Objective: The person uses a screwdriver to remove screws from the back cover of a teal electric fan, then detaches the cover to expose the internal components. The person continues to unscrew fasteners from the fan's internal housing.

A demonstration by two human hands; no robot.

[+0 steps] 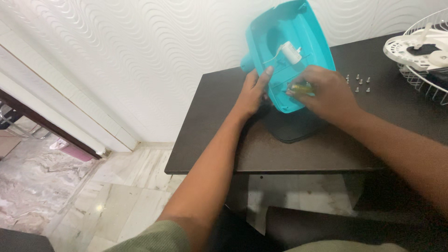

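A turquoise plastic fan housing [285, 32] stands tilted on the dark table [224, 140], its open underside facing me. Inside it sits a white cylindrical part [290, 51] with thin white wires. My left hand [254, 91] rests flat against the housing's left lower edge, steadying it. Closed around a yellowish translucent tool handle [301, 87], my right hand [326, 93] presses against the housing's lower part. A black rounded base piece [289, 128] lies under the housing.
Several small screws [358, 82] lie on the table right of the housing. A white wire fan grille with a white hub [422, 51] sits at the far right. The wall rises directly behind; a marble floor lies to the left, below the table edge.
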